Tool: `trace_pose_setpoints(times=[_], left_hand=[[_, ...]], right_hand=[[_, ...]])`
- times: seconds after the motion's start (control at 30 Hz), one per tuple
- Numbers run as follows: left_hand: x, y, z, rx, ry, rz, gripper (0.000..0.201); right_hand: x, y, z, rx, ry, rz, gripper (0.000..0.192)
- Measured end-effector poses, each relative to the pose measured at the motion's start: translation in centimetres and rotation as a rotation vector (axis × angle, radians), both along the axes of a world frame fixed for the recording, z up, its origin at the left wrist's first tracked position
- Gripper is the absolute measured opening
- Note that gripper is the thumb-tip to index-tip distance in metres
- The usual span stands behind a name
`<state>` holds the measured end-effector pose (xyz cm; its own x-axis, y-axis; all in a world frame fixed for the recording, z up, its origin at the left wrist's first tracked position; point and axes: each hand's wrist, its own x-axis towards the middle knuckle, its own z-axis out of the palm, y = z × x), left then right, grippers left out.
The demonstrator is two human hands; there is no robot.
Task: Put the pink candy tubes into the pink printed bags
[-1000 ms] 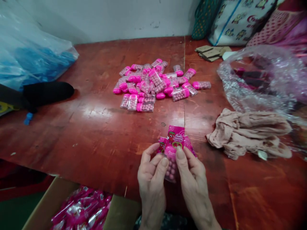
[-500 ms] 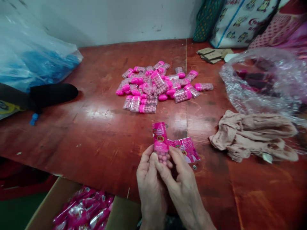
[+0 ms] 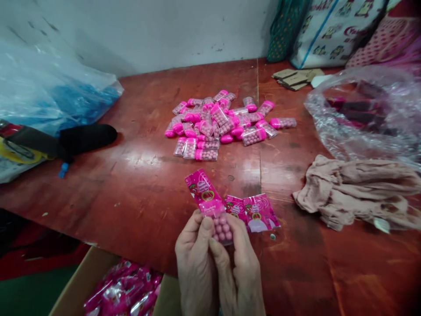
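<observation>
My left hand (image 3: 194, 259) and my right hand (image 3: 241, 267) are pressed together at the near edge of the table, both gripping a clear candy packet (image 3: 215, 215) with a pink printed top and pink balls inside. The packet tilts up to the left. Beside my right hand lie two flat pink printed bags (image 3: 253, 213) on the wood. A heap of several pink-capped candy tubes (image 3: 223, 125) sits farther back in the middle of the red-brown table (image 3: 138, 193).
A cardboard box (image 3: 70, 285) with filled pink packets (image 3: 125, 294) stands below the table's near edge. A beige cloth (image 3: 355, 191) and a clear plastic bag (image 3: 362, 109) lie at the right. A blue plastic bag (image 3: 55, 98) and a black object (image 3: 82, 136) lie at the left.
The packet has come off the stack of pink bags, which now lie on the table. Both hands have drawn closer to me and closed together around the packet's lower end.
</observation>
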<state>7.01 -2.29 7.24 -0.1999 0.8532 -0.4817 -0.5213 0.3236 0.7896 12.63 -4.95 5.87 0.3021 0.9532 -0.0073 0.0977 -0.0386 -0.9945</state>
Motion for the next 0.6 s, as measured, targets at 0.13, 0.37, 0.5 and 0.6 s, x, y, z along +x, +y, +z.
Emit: trace_pose_setpoints(times=[0.13, 0.37, 0.5, 0.6], left_hand=[[0.0, 0.8, 0.1, 0.107, -0.008, -0.012, 0.016], [-0.7, 2.1, 0.4, 0.018, -0.07, -0.025, 0.019], [-0.2, 1.4, 0.3, -0.023, -0.11, -0.035, 0.016], [0.3, 0.8, -0.1, -0.055, -0.139, -0.086, 0.012]], right_hand=[[0.8, 0.0, -0.4, -0.097, 0.066, 0.061, 0.016], [1.7, -0.6, -0.8, -0.198, 0.043, 0.211, 0.027], [1.3, -1.0, -0.3, -0.196, 0.028, 0.181, 0.029], [1.7, -1.1, -0.1, -0.196, 0.071, 0.212, 0.029]])
